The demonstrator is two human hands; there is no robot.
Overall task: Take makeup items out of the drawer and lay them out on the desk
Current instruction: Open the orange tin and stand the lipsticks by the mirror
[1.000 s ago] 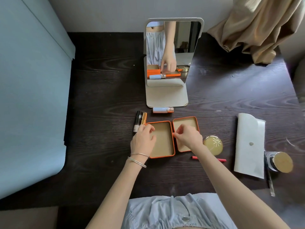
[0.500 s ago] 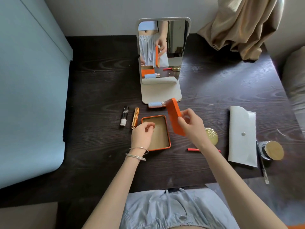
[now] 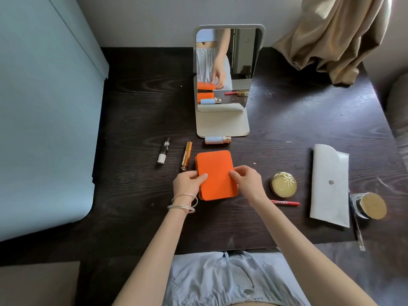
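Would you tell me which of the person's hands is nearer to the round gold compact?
Right. The right hand grips the orange tin's right edge, just left of the round gold compact; the left hand holds the tin's far-left edge.

Both forearms bare, no sleeves in view. Two thin silver bangles (image 3: 182,203) circle the wrist just below the left hand (image 3: 187,184). Pale blue gathered garment (image 3: 220,281) with drawstring at the waist.

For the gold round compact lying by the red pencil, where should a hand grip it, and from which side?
Grip the gold compact across its round rim from above, thumb and fingers on opposite edges. It lies flat and low on the desk, so its top offers no hold. The red pencil lies close on the near side; take left and right edges.
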